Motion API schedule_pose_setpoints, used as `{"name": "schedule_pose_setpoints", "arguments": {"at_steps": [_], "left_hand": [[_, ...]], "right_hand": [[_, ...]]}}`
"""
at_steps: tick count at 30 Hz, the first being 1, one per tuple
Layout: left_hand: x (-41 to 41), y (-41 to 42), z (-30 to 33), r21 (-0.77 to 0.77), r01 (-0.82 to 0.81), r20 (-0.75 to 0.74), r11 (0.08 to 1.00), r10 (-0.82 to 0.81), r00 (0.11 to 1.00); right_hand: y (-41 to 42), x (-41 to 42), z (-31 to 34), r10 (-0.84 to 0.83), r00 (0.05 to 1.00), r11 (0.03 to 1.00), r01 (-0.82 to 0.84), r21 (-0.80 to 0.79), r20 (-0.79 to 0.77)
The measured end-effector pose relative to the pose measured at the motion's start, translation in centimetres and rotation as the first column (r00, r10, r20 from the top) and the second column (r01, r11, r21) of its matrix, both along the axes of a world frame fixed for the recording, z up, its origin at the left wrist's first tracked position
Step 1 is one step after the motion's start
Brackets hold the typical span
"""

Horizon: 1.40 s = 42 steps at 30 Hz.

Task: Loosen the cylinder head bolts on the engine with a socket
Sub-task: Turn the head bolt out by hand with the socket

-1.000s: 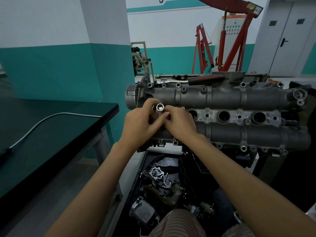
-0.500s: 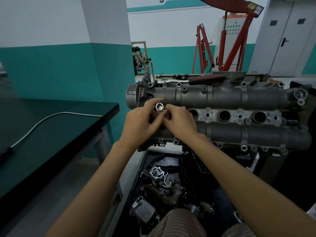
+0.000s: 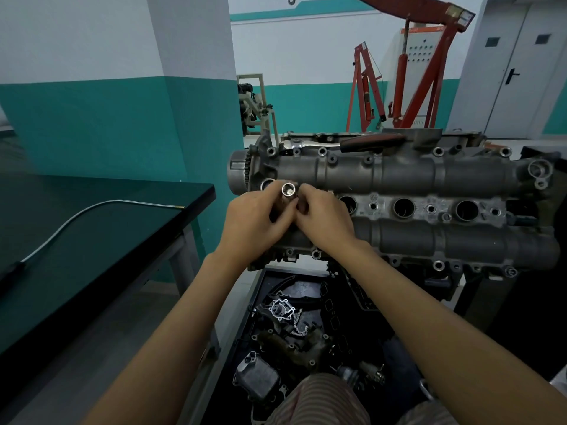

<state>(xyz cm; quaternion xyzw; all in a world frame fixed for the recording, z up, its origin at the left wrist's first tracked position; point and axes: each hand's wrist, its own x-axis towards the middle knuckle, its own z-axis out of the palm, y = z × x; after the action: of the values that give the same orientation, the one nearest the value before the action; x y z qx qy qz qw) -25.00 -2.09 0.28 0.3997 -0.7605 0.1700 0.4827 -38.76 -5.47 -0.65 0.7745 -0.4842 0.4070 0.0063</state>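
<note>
A grey engine cylinder head (image 3: 408,176) lies lengthwise on a stand, with bolts along its edges and round plug wells down its middle. Over its left end my left hand (image 3: 254,223) and my right hand (image 3: 325,220) meet, fingers pinched together around a shiny metal socket (image 3: 288,189) whose open end faces up towards me. The lower part of the socket is hidden by my fingers. A ratchet wrench (image 3: 343,144) with a dark red handle rests on the far edge of the head.
A dark workbench (image 3: 101,240) with a grey cable (image 3: 76,216) stands at the left. Below the engine sits a black tray (image 3: 254,299) of loose engine parts. Red engine hoists (image 3: 414,78) and a grey door (image 3: 518,72) are at the back.
Both hands stay together on the socket at the head's left end. The fingers have shifted slightly and the socket's open end has tipped a little more towards me.
</note>
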Motion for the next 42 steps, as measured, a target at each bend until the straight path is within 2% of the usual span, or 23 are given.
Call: {"name": "schedule_pose_setpoints", "arguments": {"at_steps": [9,14,22,30,38,42], "left_hand": [[-0.32,-0.58,-0.32,-0.036,-0.078,-0.025,0.996,0.077,0.997],[-0.11,-0.25,-0.36,-0.043,-0.007,-0.023,0.999,0.006,1.0],[-0.65,-0.38,-0.33,-0.036,-0.037,-0.137,0.999,0.032,0.99],[-0.32,-0.28,-0.4,-0.033,0.0,-0.07,0.999,-0.003,0.998],[-0.61,-0.57,-0.4,-0.035,-0.049,-0.128,0.998,0.044,0.991],[-0.38,-0.52,-0.47,-0.077,-0.04,-0.055,0.996,0.036,0.998]], "right_hand": [[0.03,0.03,-0.01,-0.01,1.0,1.0,0.01,0.021,0.008],[-0.07,-0.1,-0.15,0.022,1.0,1.0,-0.023,-0.009,-0.019],[-0.05,0.0,-0.09,0.015,1.0,1.0,-0.015,0.012,0.027],[-0.14,-0.06,-0.22,0.024,1.0,1.0,-0.024,-0.014,0.02],[0.0,-0.01,-0.1,0.002,1.0,1.0,-0.002,0.008,0.024],[-0.05,0.0,-0.12,0.008,1.0,1.0,-0.008,-0.003,-0.006]]}}
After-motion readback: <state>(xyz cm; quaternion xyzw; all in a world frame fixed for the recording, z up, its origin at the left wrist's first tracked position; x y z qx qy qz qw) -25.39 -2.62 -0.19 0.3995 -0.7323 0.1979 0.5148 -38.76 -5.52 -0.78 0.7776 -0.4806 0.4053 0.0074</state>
